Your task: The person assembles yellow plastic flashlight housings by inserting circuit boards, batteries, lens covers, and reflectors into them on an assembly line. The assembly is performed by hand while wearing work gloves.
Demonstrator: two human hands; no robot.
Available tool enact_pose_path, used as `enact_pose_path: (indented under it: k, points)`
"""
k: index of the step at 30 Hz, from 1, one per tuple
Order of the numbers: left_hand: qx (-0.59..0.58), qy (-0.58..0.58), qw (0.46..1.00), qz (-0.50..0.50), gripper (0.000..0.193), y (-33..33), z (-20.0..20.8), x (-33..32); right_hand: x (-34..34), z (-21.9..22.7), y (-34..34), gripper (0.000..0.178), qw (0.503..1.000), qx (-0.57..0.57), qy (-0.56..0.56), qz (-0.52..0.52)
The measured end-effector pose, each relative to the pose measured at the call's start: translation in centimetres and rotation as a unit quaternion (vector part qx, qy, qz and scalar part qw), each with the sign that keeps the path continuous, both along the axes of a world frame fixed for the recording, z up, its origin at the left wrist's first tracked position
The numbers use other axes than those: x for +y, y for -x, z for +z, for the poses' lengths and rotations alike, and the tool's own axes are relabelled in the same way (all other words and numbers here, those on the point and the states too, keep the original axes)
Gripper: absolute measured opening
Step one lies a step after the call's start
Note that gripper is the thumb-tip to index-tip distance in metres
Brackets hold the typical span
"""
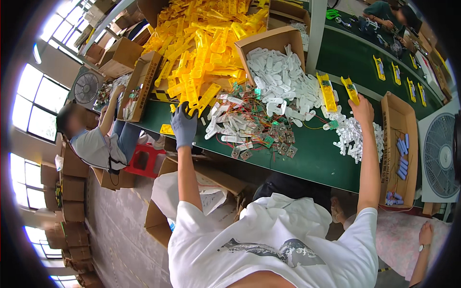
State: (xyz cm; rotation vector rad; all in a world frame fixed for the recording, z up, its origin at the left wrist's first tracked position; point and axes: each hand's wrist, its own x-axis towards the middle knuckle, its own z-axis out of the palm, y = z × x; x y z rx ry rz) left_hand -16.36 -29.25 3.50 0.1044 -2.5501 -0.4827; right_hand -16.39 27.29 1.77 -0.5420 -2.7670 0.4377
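Note:
My left hand (184, 126), in a grey glove with dark fingertips, is at the near edge of a heap of yellow plastic casings (197, 57). Its fingers are bent around the end of one yellow casing (193, 98); the grip is partly hidden. My right hand (363, 110), bare, holds another long yellow casing (350, 86) upright, with a small green part inside. Just left of it lies a similar yellow casing (327, 93) with a green circuit board in it. Between my hands are wired circuit boards (276, 134) and white plastic covers (278, 72).
Small white parts (353, 137) lie by my right wrist. A cardboard tray (400, 110) with blue cylindrical cells stands at the right, beside a fan (439, 153). Across the bench are several finished-looking yellow casings (396, 74) and a co-worker (389, 19). Another person (96, 139) sits left.

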Motion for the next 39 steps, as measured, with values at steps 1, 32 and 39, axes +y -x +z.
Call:
enact_pose_path:
  k: [1, 32, 39]
  points:
    - [-0.061, 0.083, 0.994, 0.021, 0.047, 0.7, -0.7, -1.5, -0.5, 0.0, -0.1, 0.053, 1.000, 0.005, -0.008, -0.004]
    - [0.093, -0.026, 0.992, -0.086, 0.034, 2.4, 1.4, 1.9, -16.0, -1.5, -13.8, 0.020, 0.900, 0.211, 0.326, 0.196]
    - [-0.045, -0.083, 0.925, -0.369, 0.048, -9.5, 6.9, 8.4, -17.1, 0.2, -15.5, 0.038, 0.758, 0.132, 0.593, 0.236]
